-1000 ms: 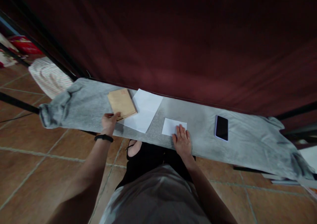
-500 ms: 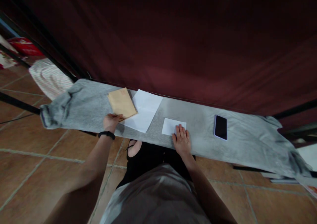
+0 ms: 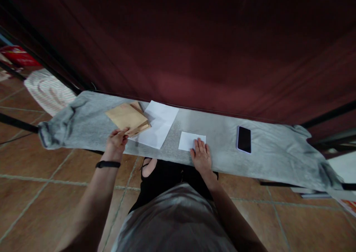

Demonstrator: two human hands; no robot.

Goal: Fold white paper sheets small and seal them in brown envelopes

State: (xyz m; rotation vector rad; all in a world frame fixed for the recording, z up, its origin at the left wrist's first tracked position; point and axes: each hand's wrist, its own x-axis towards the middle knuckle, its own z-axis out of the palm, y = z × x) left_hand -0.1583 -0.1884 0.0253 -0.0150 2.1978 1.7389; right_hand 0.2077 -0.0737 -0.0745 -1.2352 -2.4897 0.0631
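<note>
My left hand (image 3: 117, 138) pinches the near edge of a brown kraft envelope (image 3: 125, 115), lifted at a slant over other brown envelopes (image 3: 145, 126) stacked beneath it. That stack overlaps the left part of a large white sheet of paper (image 3: 162, 124). My right hand (image 3: 201, 155) lies flat with its fingers stretched out, resting on the lower right part of a small folded-looking white paper (image 3: 187, 140). Whether the small paper has layers cannot be made out.
A dark-screened phone (image 3: 244, 139) lies to the right on the grey cloth (image 3: 222, 133) covering the narrow bench. Behind it hangs a dark red curtain (image 3: 178, 59). Striped fabric (image 3: 48, 88) sits at the far left, and black metal bars (image 3: 18, 123) flank the bench.
My left hand has taken the top brown envelope and shifted it left, turning it away from the stack below. My right hand stays on the small white paper. The view has moved slightly.
</note>
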